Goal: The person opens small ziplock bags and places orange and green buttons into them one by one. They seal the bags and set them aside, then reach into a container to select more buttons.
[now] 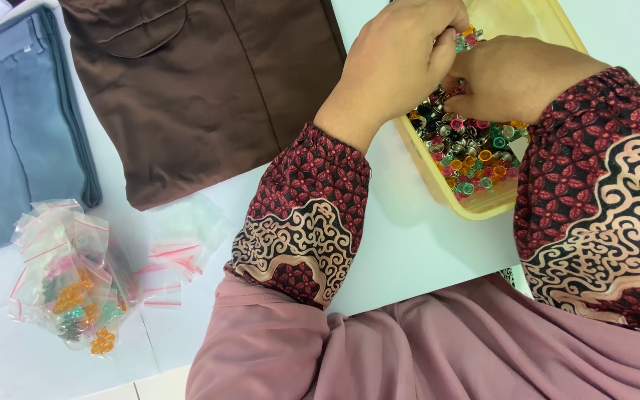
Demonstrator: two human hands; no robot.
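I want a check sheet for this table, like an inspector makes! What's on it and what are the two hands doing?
Surface: white table, bare in the middle.
Job's things: pale yellow tray at the upper right, holding a heap of small fasteners, silver, black, pink, orange and green.
Clutter: pile of little clear bags with red strips at the lower left, some filled with coloured pieces; brown trousers and grey trousers lying flat at the top left.
Grippers: left hand and right hand are together over the tray, fingers pinching small pieces; what exactly each holds is hidden.
Cables: nothing seen.
Surroundings: patterned red sleeves and pink cloth of the person.
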